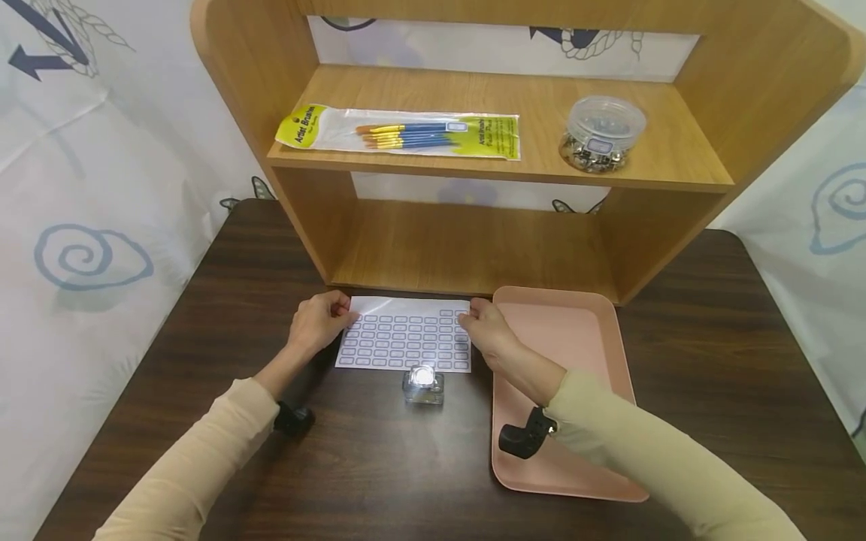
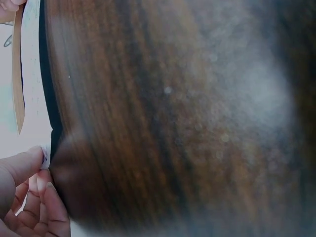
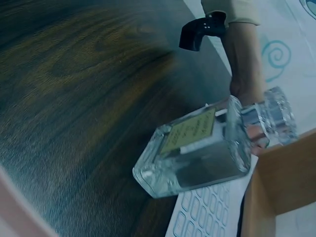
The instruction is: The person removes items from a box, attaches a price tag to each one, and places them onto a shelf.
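Observation:
A white sheet of small blue-framed label stickers (image 1: pixel 402 338) is held between both hands, in front of the wooden shelf. My left hand (image 1: pixel 319 323) pinches its left edge, with the thumb on top and fingers beneath, as the left wrist view shows at the thumb (image 2: pixel 24 165). At the opposite edge, my right hand (image 1: pixel 490 334) pinches the upper right part of the sheet. Upright near the sheet's front edge stands a clear glass bottle (image 1: pixel 423 385) with a faceted clear stopper. The right wrist view shows a yellowish label (image 3: pixel 190 131) on the bottle.
A pink tray (image 1: pixel 564 481) lies under my right forearm. On the wooden shelf (image 1: pixel 433 169) are a bagged set of paint brushes (image 1: pixel 406 135) and a lidded clear jar (image 1: pixel 602 135) of small metallic pieces. Everything stands on a dark wood-grain table (image 1: pixel 379 481).

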A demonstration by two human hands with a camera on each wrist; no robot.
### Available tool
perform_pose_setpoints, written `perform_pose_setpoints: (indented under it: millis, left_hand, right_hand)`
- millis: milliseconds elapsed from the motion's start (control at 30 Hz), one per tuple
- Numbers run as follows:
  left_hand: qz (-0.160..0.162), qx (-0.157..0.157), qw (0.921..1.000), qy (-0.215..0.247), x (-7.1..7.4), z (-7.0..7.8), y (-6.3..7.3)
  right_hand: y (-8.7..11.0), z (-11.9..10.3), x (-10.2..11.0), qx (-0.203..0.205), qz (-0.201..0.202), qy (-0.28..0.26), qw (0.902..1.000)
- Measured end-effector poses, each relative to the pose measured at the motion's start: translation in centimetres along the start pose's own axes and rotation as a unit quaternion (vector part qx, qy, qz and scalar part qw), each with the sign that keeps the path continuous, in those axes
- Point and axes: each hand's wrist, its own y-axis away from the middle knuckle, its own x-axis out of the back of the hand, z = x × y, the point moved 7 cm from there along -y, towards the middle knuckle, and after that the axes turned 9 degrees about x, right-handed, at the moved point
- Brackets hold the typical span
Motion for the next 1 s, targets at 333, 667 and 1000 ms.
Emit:
perform_pose_setpoints:
  millis: [333, 667, 1000]
  left_hand:
    - [0.000, 0.002, 1.0000, 0.005, 0.1, 0.0, 0.0]
    - [0.003, 0.001, 1.0000, 0.007, 0.1, 0.0, 0.1]
    - [0.007, -0.003, 0.9999, 0.015, 0.1, -0.1, 0.0]
  right_hand:
    - [-0.1, 0.7, -0.8, -0.015, 0.050, 0.016, 0.9985]
    - [-0.5, 1.2, -0.8, -0.016, 0.071, 0.029, 0.9969]
    - [-1.0, 0.9, -0.7, 0.002, 0.089, 0.001, 0.9960]
